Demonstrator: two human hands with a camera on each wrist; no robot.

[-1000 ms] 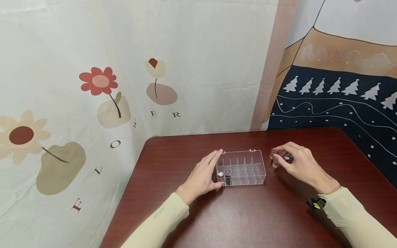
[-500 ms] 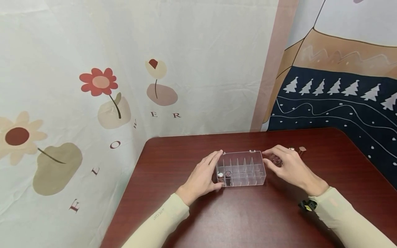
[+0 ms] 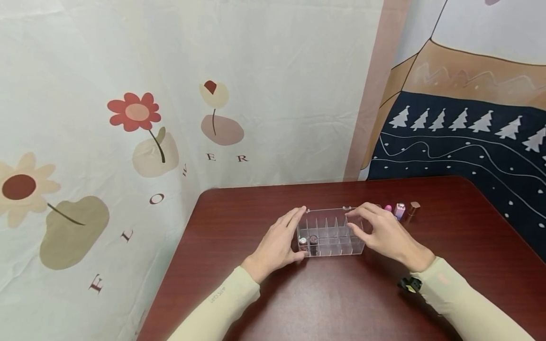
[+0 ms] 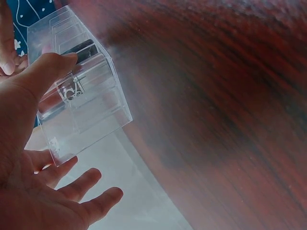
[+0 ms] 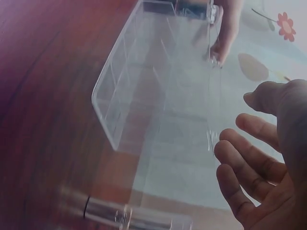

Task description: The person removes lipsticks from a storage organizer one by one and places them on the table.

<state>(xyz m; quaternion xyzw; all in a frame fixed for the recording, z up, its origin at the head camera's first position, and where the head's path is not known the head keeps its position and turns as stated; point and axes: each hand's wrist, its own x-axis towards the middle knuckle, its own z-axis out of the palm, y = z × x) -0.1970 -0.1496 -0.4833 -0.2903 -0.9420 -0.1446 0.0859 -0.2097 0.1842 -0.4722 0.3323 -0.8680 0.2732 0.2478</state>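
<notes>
A clear plastic compartment box [image 3: 337, 247] stands on the table, with two lipstick tubes in its left front compartments: a silver-topped one [image 3: 303, 242] and a dark one [image 3: 313, 240]. My left hand [image 3: 276, 241] grips the box's left end, thumb at the front and fingers toward the back. In the left wrist view the thumb lies across the box's front wall. My right hand [image 3: 386, 233] hovers over the right end of the box, thumb and forefinger apart. The right wrist view shows its fingers spread with nothing between them, beside the clear lid [image 5: 211, 105].
Behind the right hand stand more tubes: a pink-topped one [image 3: 387, 208], a pink-and-white one [image 3: 399, 211] and a copper-capped one [image 3: 413, 211]. A clear-bodied tube [image 5: 129, 218] shows beside the box in the right wrist view. Printed curtains border the brown table [image 3: 315, 298].
My right hand has moved left from the group of tubes to the box's right end, uncovering the tubes behind it. My left hand and the box have stayed in place.
</notes>
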